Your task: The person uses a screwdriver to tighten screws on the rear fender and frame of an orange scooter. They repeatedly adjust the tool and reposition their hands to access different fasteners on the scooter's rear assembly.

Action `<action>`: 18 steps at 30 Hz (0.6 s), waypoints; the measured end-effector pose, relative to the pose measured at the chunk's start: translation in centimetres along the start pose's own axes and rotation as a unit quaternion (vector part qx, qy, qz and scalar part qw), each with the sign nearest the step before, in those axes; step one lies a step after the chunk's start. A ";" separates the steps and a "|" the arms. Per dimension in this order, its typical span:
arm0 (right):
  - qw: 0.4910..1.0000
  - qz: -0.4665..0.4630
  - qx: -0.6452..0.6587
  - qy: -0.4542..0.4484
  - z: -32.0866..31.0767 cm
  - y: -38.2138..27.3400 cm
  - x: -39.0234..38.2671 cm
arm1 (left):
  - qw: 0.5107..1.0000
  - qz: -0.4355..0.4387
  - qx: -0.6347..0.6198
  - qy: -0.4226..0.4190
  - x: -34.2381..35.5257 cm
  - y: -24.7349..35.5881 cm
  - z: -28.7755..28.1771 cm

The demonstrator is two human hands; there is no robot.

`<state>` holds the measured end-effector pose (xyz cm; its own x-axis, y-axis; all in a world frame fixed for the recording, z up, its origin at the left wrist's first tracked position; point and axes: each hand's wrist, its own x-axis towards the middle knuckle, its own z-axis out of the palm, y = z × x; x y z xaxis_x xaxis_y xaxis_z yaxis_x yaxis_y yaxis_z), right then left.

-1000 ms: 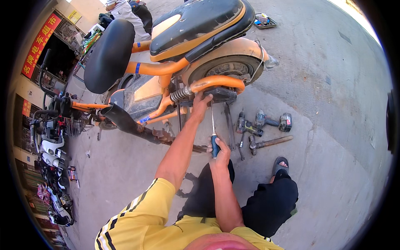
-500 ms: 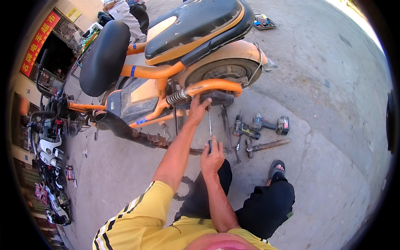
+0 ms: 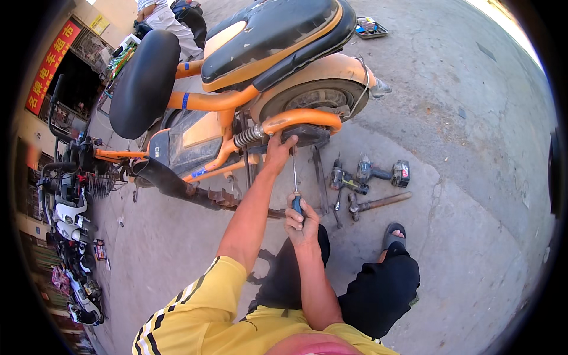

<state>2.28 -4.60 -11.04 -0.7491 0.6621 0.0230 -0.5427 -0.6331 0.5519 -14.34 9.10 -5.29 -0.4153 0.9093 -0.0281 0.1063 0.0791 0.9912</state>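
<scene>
My right hand (image 3: 303,226) is closed round the dark blue handle of a screwdriver (image 3: 297,203). The thin metal shaft points away from me, its tip at the dark underside of an orange electric scooter (image 3: 220,102). Just left of that tip, my left hand (image 3: 278,155) reaches under the scooter's curved orange tube (image 3: 303,120), beside the coil spring (image 3: 249,136). Its thumb lies against a black part (image 3: 312,136) below the tube. The other fingertips are partly hidden there, and what they grip cannot be made out.
Right of the scooter's stand, two power drills (image 3: 347,180) (image 3: 374,170), a battery pack (image 3: 401,174) and a hammer (image 3: 380,202) lie on the concrete. A tray of small items (image 3: 370,28) sits behind the rear wheel. Parked scooters (image 3: 72,231) line the left; a person (image 3: 165,23) stands far back.
The right hand has rolled so its fingers now face up, showing more of the screwdriver handle. My left hand stays at nearly the same spot. The whole view has shifted slightly.
</scene>
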 end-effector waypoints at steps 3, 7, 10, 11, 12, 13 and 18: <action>0.915 -0.150 -0.346 0.147 1.5 1.2 -0.2 | 1.000 -0.003 0.004 -0.002 -0.2 -0.2 0.0; 0.571 -0.326 -0.720 0.222 0.8 3.3 1.1 | 1.000 0.004 -0.023 -0.013 0.0 -0.1 0.3; 0.271 -0.387 -0.860 0.191 1.6 4.1 0.8 | 0.998 -0.012 -0.060 -0.020 -0.3 -0.3 0.0; 0.278 -0.387 -0.859 0.187 1.5 4.0 0.8 | 0.999 -0.008 -0.045 -0.015 -0.3 -0.1 0.0; 0.285 -0.387 -0.858 0.184 1.2 3.6 0.8 | 0.999 -0.005 -0.031 -0.011 -0.3 0.1 0.2; 0.291 -0.387 -0.856 0.180 1.1 3.3 0.7 | 1.000 -0.001 -0.017 -0.006 -0.3 0.3 0.3; 0.914 -0.212 -0.297 0.179 2.6 3.1 -0.1 | 0.998 -0.010 -0.062 0.012 0.1 -0.5 0.3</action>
<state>1.64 -5.56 -7.20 -0.4429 0.7920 -0.4203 -0.8433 -0.5272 -0.1048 -14.16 9.30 -5.86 -0.4376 0.8979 -0.0474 -0.0138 0.0460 0.9988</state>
